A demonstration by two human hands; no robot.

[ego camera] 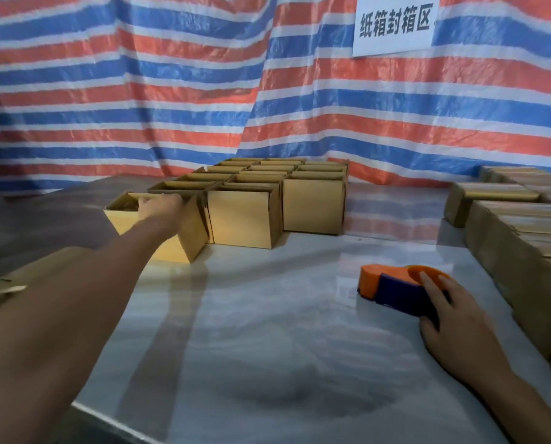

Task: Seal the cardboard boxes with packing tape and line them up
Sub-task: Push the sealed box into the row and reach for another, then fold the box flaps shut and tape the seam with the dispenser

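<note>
Straight ahead of me hangs a red, white and blue striped plastic tarpaulin (pixel 171 91), filling the whole back of my view. It falls in loose folds and creases, and near the middle one sheet overlaps another along a slanting edge. High on my right, a white rectangular paper sign (pixel 395 25) lies flat against the tarpaulin, printed with dark characters reading 纸箱封箱区. Below me spreads a pale grey glossy tabletop (pixel 267 331), streaked with soft reflections and a dark smudged shadow near my side. Its lighter front edge cuts diagonally across the lower left. Off to my left, the surface turns a dull dark grey (pixel 27 219).
</note>
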